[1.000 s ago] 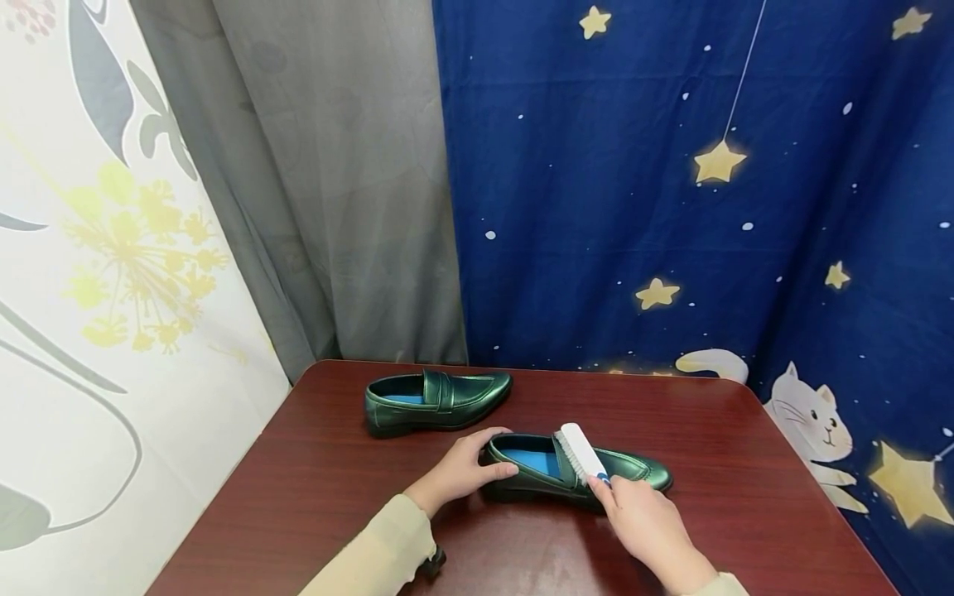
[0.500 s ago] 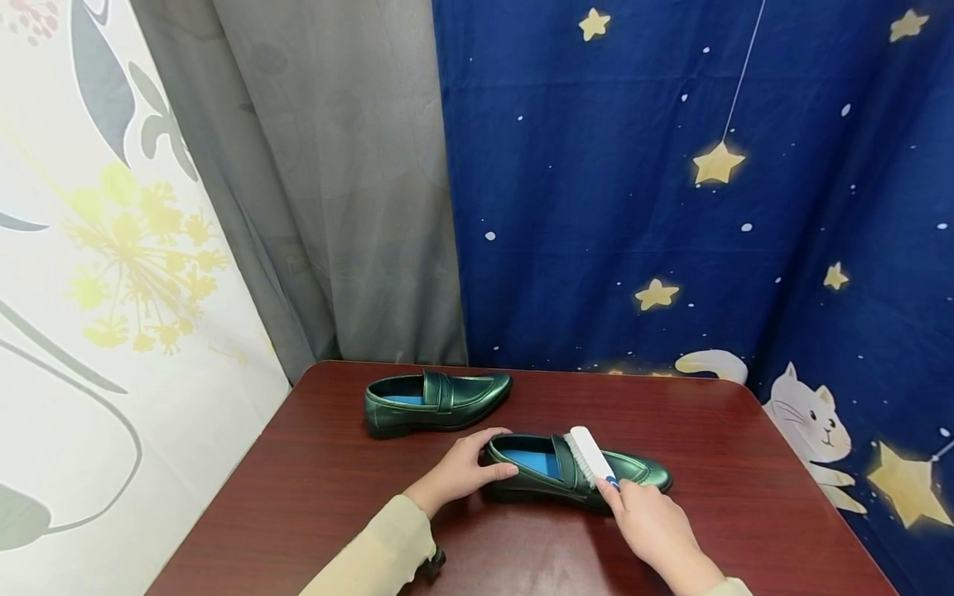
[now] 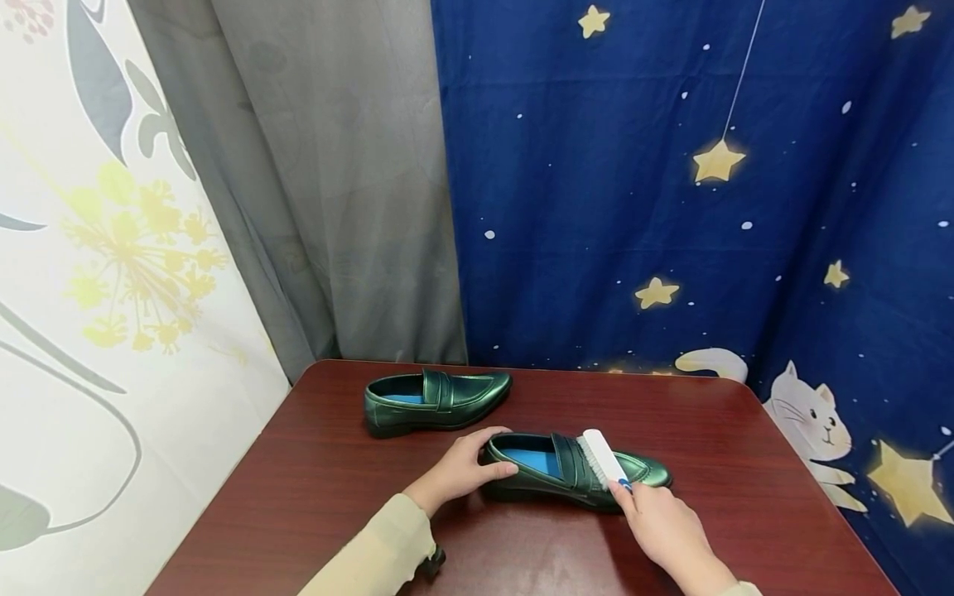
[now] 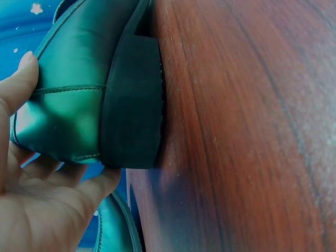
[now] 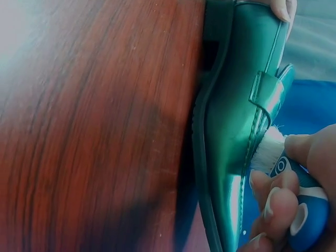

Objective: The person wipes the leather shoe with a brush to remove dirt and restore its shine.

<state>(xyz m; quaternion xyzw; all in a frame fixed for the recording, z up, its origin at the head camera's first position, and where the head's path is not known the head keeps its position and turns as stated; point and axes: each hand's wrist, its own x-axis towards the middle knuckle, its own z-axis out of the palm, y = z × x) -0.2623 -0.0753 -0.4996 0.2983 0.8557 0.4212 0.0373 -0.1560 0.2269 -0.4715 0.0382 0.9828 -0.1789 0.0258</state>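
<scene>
A shiny dark green loafer [image 3: 537,488] with a blue insole stands on the table, its toe pointing right. My left hand [image 3: 465,465] holds its heel, thumb on the near side and fingers behind; the left wrist view shows the black heel block [image 4: 131,105] resting on the wood. In my right hand [image 3: 662,521] is a white-headed brush [image 3: 605,457]; the right wrist view shows its blue and white handle [image 5: 310,210] gripped in the curled fingers. White bristles [image 5: 269,149] touch the loafer's upper just in front of the strap [image 5: 268,94].
A second green loafer [image 3: 438,401] stands farther back on the left, toe also pointing right. Underneath is a reddish-brown wooden table [image 3: 328,480] with rounded back corners. A grey curtain [image 3: 358,207] and a blue star-patterned curtain [image 3: 566,207] hang right behind it.
My right hand has slid the brush along the loafer toward the toe, from the strap to just in front of it. My left hand and both loafers have stayed put.
</scene>
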